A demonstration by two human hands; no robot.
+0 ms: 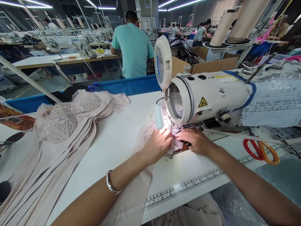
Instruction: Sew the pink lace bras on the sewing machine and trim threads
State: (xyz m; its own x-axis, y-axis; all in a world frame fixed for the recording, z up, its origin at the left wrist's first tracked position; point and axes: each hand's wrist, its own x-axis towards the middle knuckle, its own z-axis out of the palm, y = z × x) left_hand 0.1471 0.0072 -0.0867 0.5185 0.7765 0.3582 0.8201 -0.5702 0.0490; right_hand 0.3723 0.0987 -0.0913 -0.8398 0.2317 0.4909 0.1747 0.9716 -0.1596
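Note:
A white sewing machine (197,97) reaches in from the right, its round end cover (162,62) swung open. Under its lit needle area lies beige lace fabric (148,133), whose sheer part trails down over the table's front edge. My left hand (160,142), below a wrist with a silver bracelet (111,182), has its fingers bent together on the lace, left of the needle area. Close by on the right, my right hand (194,139) rests with bent fingers at the fabric's edge beside the machine's metal parts. The fingertips of both hands are partly lost in glare.
Layered beige lace pieces (70,122) lie on the left of the white table (113,138). Scissors with red and orange handles (264,150) lie at right, near a printed ruler (183,188). Beyond a blue cloth edge (138,85) a person (133,47) sits, back turned.

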